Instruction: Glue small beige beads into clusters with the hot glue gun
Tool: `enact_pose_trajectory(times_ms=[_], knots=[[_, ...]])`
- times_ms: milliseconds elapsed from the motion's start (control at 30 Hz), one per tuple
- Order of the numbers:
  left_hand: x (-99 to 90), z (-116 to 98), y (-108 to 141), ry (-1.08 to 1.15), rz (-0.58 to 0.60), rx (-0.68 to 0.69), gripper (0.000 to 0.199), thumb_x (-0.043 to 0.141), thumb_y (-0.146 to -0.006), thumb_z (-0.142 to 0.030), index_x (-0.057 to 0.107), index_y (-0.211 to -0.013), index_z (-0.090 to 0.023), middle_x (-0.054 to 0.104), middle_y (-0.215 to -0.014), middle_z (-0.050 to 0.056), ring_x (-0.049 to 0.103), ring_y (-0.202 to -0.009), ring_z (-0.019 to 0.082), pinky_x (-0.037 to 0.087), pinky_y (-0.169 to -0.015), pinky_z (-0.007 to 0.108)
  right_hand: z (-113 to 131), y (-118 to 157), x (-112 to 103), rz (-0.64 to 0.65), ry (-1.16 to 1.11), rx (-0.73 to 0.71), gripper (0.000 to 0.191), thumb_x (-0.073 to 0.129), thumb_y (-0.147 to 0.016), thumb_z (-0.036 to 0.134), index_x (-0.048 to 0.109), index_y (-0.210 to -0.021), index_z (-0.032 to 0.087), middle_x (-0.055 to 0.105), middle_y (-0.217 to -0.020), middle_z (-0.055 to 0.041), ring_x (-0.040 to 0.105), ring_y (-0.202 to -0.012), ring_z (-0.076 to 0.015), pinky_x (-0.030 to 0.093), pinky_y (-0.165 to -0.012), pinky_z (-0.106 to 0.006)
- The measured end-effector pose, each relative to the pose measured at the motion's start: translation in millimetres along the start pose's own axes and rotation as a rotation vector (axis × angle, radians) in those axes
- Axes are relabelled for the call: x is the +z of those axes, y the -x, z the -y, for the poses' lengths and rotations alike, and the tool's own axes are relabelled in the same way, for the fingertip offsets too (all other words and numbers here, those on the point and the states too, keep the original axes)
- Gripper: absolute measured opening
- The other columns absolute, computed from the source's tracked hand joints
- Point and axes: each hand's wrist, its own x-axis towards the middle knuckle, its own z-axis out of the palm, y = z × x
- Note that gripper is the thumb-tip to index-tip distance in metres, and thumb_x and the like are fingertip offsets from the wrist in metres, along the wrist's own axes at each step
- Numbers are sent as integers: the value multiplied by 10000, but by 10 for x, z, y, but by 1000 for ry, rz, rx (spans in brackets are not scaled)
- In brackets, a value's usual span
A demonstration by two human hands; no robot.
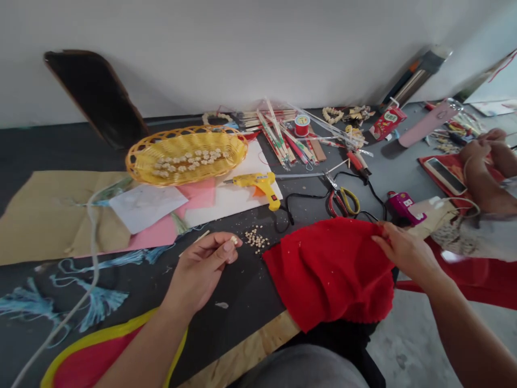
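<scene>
My left hand (pixel 208 264) pinches a small pale bead-like piece (pixel 233 240) between thumb and fingertips, above the dark table. Just right of it lies a loose pile of similar tiny pale pieces (pixel 256 239). My right hand (pixel 404 249) grips the upper right edge of a red cloth (pixel 335 269), which drapes over the table's front edge and my lap. A few pale specks dot the cloth. Beyond the hands, a yellow glue gun (pixel 258 186) rests on white paper. Behind it, a yellow woven basket (pixel 186 175) holds several small flower-shaped clusters.
Red-and-yellow-handled pliers or scissors (pixel 343 202) lie amid black cords. Wrapped chopsticks (pixel 278 137) and a red thread spool (pixel 301 125) are at the back. Blue tassels (pixel 100 302) and a white cable (pixel 93 237) cross the left side. Another person's hands (pixel 482 148) are at far right.
</scene>
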Motion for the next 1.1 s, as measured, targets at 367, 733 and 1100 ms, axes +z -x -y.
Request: enact_pose_trajectory(times_ms=[367,733,1100], knots=[[26,-24,26,-25,0,15,184,847,-631,-311,755,-718,-177,672,-772,40,490,-602,93,418,-553,226,-100,-497,-197,-307,75,115,247,425,-946,368,611,-979,208,708,-987,-124,666,-843,-266,426,-654,-339],[62,-56,9,18,40,19,201,833,-647,-313,743,-727,-153,657,-723,33,475,-565,81,392,-555,225,414,-784,-558,-113,-60,-90,270,532,-907,377,615,-1100,207,721,-949,-98,686,-800,-253,478,-676,-353],[50,-30,36,83,82,-10,198,829,-659,-310,732,-732,-153,665,-747,27,476,-556,69,384,-558,224,1040,-1423,-236,-141,-101,-77,205,487,-909,234,624,-1030,142,701,-1045,-165,660,-981,-314,496,-798,-397]])
